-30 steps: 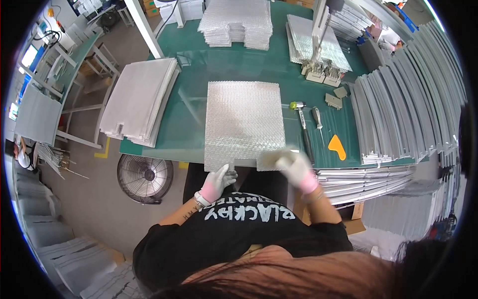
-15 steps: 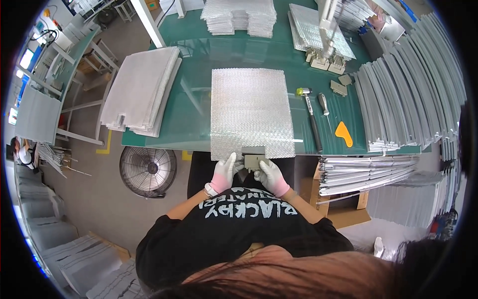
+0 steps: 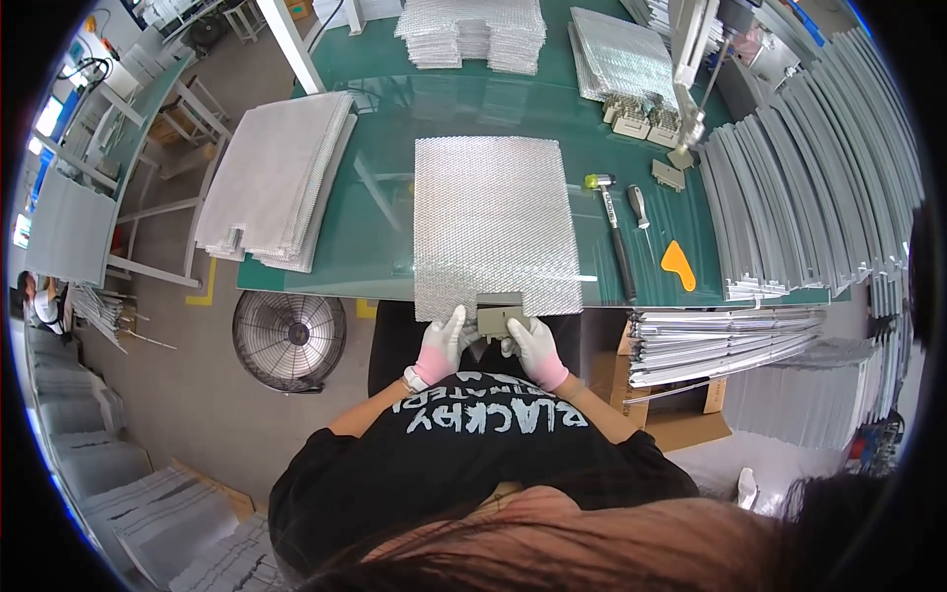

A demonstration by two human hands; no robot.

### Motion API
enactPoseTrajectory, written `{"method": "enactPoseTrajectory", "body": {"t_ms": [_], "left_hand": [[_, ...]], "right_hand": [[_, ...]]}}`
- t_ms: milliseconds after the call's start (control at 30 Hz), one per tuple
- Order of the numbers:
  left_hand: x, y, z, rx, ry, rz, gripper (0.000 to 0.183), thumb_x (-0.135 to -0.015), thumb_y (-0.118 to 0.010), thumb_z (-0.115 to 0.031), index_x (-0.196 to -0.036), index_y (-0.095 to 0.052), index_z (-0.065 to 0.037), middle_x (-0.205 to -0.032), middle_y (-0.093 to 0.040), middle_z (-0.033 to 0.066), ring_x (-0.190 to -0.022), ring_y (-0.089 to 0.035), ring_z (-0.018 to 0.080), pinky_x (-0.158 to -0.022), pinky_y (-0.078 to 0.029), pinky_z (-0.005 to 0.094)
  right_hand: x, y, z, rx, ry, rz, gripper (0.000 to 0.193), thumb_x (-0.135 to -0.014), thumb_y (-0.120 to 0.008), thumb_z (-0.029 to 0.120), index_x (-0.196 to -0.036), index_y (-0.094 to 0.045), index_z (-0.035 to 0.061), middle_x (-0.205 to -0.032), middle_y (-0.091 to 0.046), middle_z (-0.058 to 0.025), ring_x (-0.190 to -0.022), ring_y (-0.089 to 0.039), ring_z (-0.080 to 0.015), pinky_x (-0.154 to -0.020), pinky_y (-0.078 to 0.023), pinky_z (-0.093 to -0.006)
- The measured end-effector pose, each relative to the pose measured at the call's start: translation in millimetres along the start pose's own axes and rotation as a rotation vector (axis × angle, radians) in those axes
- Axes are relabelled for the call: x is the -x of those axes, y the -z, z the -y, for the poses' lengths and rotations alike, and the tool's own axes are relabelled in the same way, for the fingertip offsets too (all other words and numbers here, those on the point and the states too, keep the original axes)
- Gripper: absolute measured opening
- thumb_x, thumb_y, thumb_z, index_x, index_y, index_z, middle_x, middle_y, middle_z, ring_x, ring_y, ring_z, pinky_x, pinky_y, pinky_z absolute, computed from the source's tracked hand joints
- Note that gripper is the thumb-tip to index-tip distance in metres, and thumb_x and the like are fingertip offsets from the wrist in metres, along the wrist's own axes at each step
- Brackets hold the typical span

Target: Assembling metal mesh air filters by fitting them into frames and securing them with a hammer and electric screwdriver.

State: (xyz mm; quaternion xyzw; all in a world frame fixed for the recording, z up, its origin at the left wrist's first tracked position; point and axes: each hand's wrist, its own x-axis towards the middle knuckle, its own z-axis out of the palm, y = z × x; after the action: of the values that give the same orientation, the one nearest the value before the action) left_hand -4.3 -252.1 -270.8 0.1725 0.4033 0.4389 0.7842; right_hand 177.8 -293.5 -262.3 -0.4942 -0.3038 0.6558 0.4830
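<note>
A silvery mesh panel (image 3: 495, 217) lies on the green table with its notched near edge jutting past the front. At that notch a grey-beige plastic housing (image 3: 500, 321) is held level with the panel's edge. My left hand (image 3: 440, 343), in a white glove with a pink cuff, grips the housing's left side. On the opposite side my right hand (image 3: 535, 351), gloved the same, has its fingers closed on the housing's lower right part. Whether the housing is seated in the notch cannot be told.
Right of the panel lie a mallet (image 3: 617, 237), a screwdriver (image 3: 639, 205) and an orange scraper (image 3: 678, 264). Panel stacks (image 3: 281, 178) stand left and at the back. Upright grey panels (image 3: 799, 197) line the right edge. A pale metal arm (image 3: 688, 69) hangs over several loose housings (image 3: 631, 119).
The pale metal arm at the upper right has swung to the right. The view has shifted slightly; both hands stay on the housing at the panel's notch, with only slight finger movement.
</note>
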Motion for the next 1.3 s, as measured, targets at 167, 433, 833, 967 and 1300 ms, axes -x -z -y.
{"method": "enactPoseTrajectory", "body": {"t_ms": [167,433,833,967,1300], "left_hand": [[9,-7,-6,-0.227,0.011,0.020,0.039,-0.098,-0.059,-0.033,-0.107,-0.062,0.004,-0.097,-0.067,0.0096,-0.089,-0.065,0.0163,-0.082,-0.054,0.0315],[-5,-4,0,-0.712,0.144,0.178,0.041,-0.097,-0.057,-0.041,-0.107,-0.063,-0.001,-0.081,-0.064,0.0013,-0.062,-0.052,0.0053,-0.057,-0.046,0.0221],[-6,4,7,-0.285,0.211,0.277,0.039,-0.100,-0.056,-0.031,-0.122,-0.054,0.001,-0.097,-0.064,0.0044,-0.077,-0.062,0.0105,-0.068,-0.051,0.0241],[-8,6,8,-0.318,0.225,0.280,0.039,-0.100,-0.055,-0.030,-0.123,-0.054,0.002,-0.100,-0.064,0.0051,-0.079,-0.062,0.0113,-0.069,-0.052,0.0242],[6,2,-31,-1.020,0.383,0.856,0.054,-0.105,-0.039,-0.037,-0.141,-0.040,0.002,-0.130,-0.057,0.0166,-0.125,-0.052,0.0282,-0.110,-0.037,0.0387]], "right_hand": [[0,-2,3,0.135,0.014,-0.056,0.027,-0.101,-0.053,0.024,-0.097,-0.063,0.0001,-0.074,-0.063,-0.0034,-0.058,-0.055,-0.0090,-0.057,-0.046,-0.0238],[1,-18,5,-0.081,0.149,-0.468,0.030,-0.098,-0.057,0.032,-0.087,-0.061,0.0040,-0.067,-0.058,0.0006,-0.055,-0.049,-0.0076,-0.054,-0.042,-0.0231],[2,-11,14,0.022,0.085,-0.499,0.029,-0.097,-0.059,0.026,-0.079,-0.061,0.0033,-0.067,-0.059,0.0003,-0.060,-0.052,-0.0067,-0.055,-0.041,-0.0232],[-3,-7,-1,0.164,0.110,-0.542,0.028,-0.098,-0.059,0.026,-0.084,-0.061,0.0011,-0.073,-0.061,-0.0015,-0.064,-0.053,-0.0061,-0.058,-0.044,-0.0235],[2,-3,-17,-0.034,0.088,-0.157,0.037,-0.101,-0.053,0.034,-0.111,-0.055,-0.0020,-0.096,-0.064,-0.0085,-0.084,-0.062,-0.0162,-0.071,-0.052,-0.0314]]}}
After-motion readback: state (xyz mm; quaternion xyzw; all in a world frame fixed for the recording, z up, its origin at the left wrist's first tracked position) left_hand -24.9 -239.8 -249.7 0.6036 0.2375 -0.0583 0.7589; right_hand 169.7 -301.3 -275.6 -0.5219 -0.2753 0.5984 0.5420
